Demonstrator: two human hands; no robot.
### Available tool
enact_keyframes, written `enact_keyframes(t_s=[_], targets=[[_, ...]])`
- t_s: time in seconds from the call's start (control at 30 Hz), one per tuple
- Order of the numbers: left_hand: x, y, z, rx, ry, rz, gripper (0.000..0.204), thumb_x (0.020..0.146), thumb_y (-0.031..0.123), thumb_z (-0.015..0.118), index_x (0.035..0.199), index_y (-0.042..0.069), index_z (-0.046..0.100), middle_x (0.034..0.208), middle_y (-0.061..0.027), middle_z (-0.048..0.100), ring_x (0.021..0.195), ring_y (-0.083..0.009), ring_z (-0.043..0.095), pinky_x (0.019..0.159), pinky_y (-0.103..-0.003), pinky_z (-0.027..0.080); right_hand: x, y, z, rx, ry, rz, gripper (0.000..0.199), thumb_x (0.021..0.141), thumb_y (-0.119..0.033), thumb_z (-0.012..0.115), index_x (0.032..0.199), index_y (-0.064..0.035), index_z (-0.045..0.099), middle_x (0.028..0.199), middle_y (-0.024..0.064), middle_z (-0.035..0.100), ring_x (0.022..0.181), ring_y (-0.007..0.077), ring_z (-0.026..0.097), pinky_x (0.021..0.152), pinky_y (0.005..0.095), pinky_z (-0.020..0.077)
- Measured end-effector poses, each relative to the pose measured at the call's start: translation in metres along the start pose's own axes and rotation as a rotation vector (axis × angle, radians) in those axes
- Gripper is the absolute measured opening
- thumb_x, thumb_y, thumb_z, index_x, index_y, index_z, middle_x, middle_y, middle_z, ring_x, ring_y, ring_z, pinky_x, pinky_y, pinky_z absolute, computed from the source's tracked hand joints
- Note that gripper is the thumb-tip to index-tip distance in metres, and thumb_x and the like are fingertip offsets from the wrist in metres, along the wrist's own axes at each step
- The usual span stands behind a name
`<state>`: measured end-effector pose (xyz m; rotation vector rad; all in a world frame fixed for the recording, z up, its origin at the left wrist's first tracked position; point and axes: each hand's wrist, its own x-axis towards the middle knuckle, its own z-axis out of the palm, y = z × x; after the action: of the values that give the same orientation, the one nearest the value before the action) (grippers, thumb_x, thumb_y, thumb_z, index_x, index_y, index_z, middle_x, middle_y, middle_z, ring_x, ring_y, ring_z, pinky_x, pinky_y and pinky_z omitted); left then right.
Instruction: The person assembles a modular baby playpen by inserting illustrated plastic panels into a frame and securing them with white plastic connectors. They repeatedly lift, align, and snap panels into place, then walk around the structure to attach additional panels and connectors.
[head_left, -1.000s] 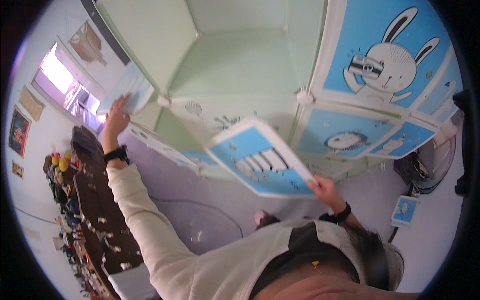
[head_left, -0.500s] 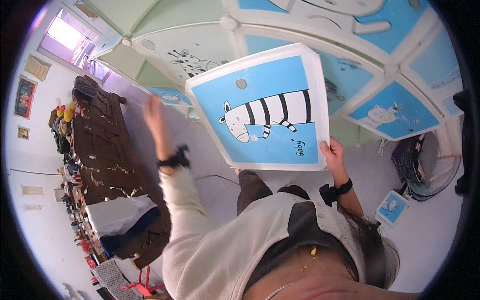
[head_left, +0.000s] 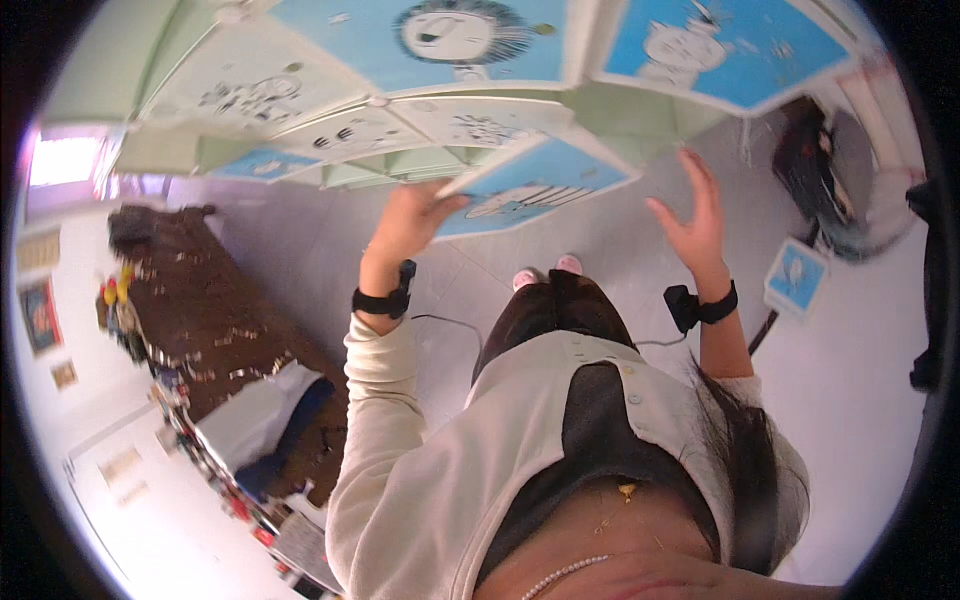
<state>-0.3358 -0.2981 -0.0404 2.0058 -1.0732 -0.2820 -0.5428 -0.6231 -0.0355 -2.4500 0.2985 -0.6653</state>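
The blue zebra-printed panel, white-edged, tilts against the lower front of a tall plastic cabinet. At the panel's left edge is my left hand, its thumb over the front and its fingers partly hidden. It appears to pinch that edge. To the right of the panel, my right hand is raised, open and holding nothing, its fingers spread and apart from the panel. Above the zebra panel are a lion-printed door and, to the right, a blue animal-printed door.
On the left stands a long dark wooden bench with a white cloth on it. A blue printed panel lies at right, near a mesh basket. Cords hang near both wrists. The grey floor shows around my feet.
My left hand has come in to the panel's left edge. My right hand has let go of its lower right corner. The panel has tipped away, and my view has shifted.
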Motion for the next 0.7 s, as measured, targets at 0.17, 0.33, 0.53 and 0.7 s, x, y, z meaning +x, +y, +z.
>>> enact_keyframes(t_s=[0.17,0.33,0.53,0.7], targets=[[0.028,0.043,0.13,0.417,-0.526,0.326,0.013,0.078,0.017,0.06,0.09,0.015,0.066,0.072,-0.0071,0.065,0.068,-0.0276,0.065,0.057,-0.038,0.049,-0.048,-0.012,0.009,-0.279,-0.429,-0.178,0.052,0.076,-0.023,0.071,0.123,-0.0096,0.054,0.117,0.0119,0.059,0.106,0.0335,0.056,0.092,0.0419,0.0447],[0.042,0.056,0.216,0.347,-0.438,0.341,0.016,0.078,0.013,0.058,0.092,0.011,0.064,0.085,-0.0067,0.066,0.079,-0.0245,0.066,0.066,-0.037,0.051,-0.089,0.04,0.038,-0.323,-0.638,0.102,0.03,0.082,-0.017,0.061,0.111,-0.0152,0.062,0.083,0.0103,0.066,0.075,0.0312,0.063,0.065,0.0398,0.0501],[0.046,0.014,0.274,-0.146,0.084,0.363,0.035,0.072,-0.006,0.056,0.104,0.006,0.063,0.112,-0.0132,0.063,0.101,-0.0309,0.06,0.087,-0.039,0.049,-0.072,0.167,-0.03,-0.285,-0.471,0.097,0.028,0.083,-0.014,0.062,0.112,-0.0157,0.063,0.079,0.0113,0.066,0.067,0.0291,0.063,0.058,0.039,0.048],[0.054,-0.137,0.35,-0.261,0.163,-0.162,0.035,0.082,-0.002,0.058,0.117,0.004,0.056,0.115,-0.0141,0.061,0.099,-0.0298,0.061,0.084,-0.038,0.049,-0.028,0.262,-0.039,-0.321,-0.288,-0.155,0.03,0.083,-0.012,0.066,0.113,-0.0092,0.065,0.087,0.0114,0.068,0.069,0.0249,0.065,0.062,0.0333,0.0474]])
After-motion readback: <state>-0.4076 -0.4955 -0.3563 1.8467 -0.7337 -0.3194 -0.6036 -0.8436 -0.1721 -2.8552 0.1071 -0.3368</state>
